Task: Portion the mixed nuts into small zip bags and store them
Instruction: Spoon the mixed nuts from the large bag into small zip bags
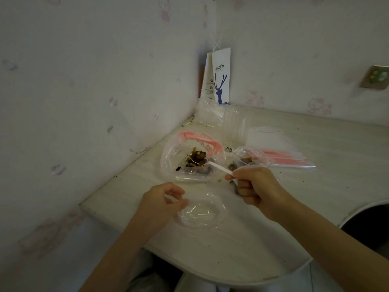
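Clear, thin plastic forms every container shown. Fingers of the left hand [162, 199] pinch the near-left rim of a small zip bag [202, 211], holding its mouth wide and rounded on the table [315, 197], presumably so that a spoonful can drop in without spilling; this bag appears empty. Fingers of the right hand [256, 188] are clenched round the handle of a white plastic spoon [219, 168], whose bowl lies among the mixed nuts [196, 158] in the large bag [168, 159] on the far side. Its pink zip strip is folded back, which keeps the opening slack and low for scooping. The nuts are dark brown and tan, irregular, heaped centrally. To the right, a second small bag [250, 157] holds a portion of nuts, just beside a flat stack of unused bags [284, 152]. Crumbs speckle the pale, wood-grained table. A paper coffee bag [221, 81] stands in the far corner.
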